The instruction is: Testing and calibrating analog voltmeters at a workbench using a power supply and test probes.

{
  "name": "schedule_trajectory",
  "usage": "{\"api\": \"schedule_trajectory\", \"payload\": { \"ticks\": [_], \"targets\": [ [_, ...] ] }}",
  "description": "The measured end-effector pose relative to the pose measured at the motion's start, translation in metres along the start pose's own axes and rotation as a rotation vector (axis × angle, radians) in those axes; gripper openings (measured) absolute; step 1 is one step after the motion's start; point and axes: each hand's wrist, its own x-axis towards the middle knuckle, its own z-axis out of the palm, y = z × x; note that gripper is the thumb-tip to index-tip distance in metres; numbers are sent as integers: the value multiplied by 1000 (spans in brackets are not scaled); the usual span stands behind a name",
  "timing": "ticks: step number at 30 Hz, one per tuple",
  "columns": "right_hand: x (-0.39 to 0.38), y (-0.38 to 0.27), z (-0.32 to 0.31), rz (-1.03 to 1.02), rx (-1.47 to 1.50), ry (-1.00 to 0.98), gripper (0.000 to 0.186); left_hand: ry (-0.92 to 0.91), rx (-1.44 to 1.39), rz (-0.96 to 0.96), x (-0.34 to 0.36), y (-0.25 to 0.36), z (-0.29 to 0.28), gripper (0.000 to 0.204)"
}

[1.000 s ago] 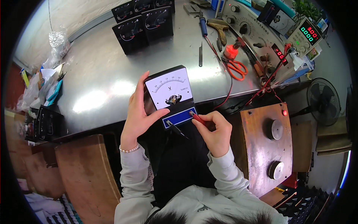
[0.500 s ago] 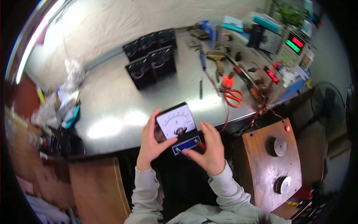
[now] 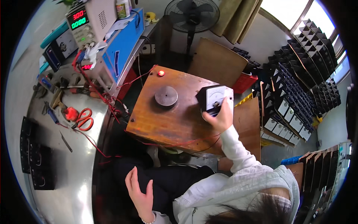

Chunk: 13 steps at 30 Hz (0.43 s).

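Observation:
My right hand (image 3: 223, 117) grips the near edge of a black panel meter (image 3: 215, 96) with a white dial face. The meter is over the right part of a wooden box (image 3: 179, 128); whether it rests on something there is hidden. A round metal disc (image 3: 166, 96) sits on the box top to its left, and a red light (image 3: 161, 73) glows near the far left corner. Down by my dark-clothed lap, my left hand (image 3: 140, 194) is open, holding nothing, its fingers and thumb apart.
The metal bench (image 3: 80, 179) on the left carries black meter cases (image 3: 41, 168), orange-handled scissors (image 3: 85, 119), tweezers (image 3: 66, 141) and a power supply (image 3: 91, 22). Red wires (image 3: 88, 80) run toward the box. A fan (image 3: 192, 16) stands behind; several meters are stacked (image 3: 285, 112) at right.
The view has swung right, from the bench to the wooden box. My left hand has let go of the meter, while my right hand has carried it over the box.

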Motion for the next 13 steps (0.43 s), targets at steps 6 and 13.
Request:
{"api": "schedule_trajectory", "payload": {
  "ticks": [6,13],
  "targets": [
    [12,34,3,123,-71,4,119,-66,90,20,15,19,-8,64],
    [7,33,11,123,-125,76,117,-311,89,-15,6,14,8,66]
  ]
}}
